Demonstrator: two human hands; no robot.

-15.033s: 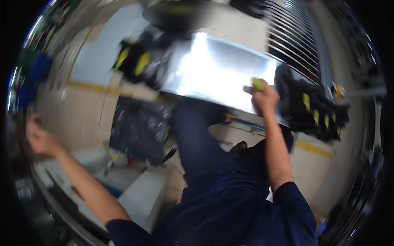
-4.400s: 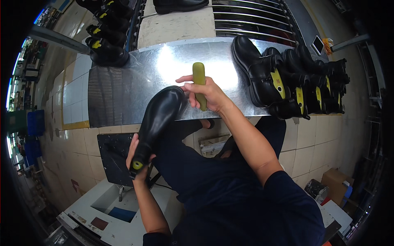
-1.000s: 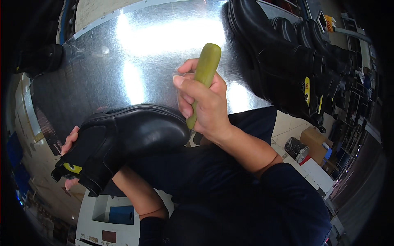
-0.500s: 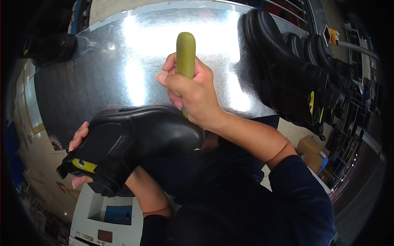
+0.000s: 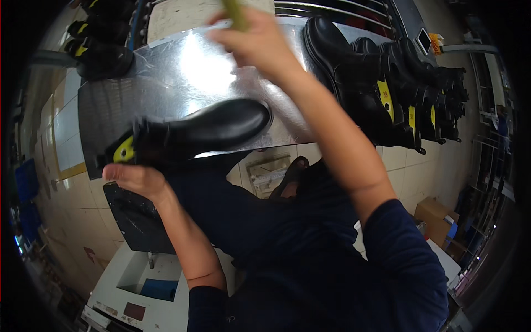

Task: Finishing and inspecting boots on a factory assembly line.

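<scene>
Black leather boot (image 5: 199, 130) w/ yellow tab at the ankle, lying on its side, toe pointing right, held up over the near edge of the shiny metal counter (image 5: 182, 66). Left hand (image 5: 135, 178) under the ankle end, fingers wrapped round the shaft, gripping it. Right hand (image 5: 257, 41) raised higher up, above the counter, clenched round a yellow-green handle (image 5: 235, 12) poking out the top of the fist & blurred. Can't tell what's on the working end, hidden in the hand. Not touching the boot, clear gap between the two.

Row of black boots (image 5: 398, 94) w/ yellow tabs standing on the right end of the counter, packed close together. A few more dark boots (image 5: 102, 47) at the far left corner. Dark blue trousers below, tiled floor (image 5: 63, 182), black mat (image 5: 138, 221) under the left arm, white machine (image 5: 138, 288) at bottom left.
</scene>
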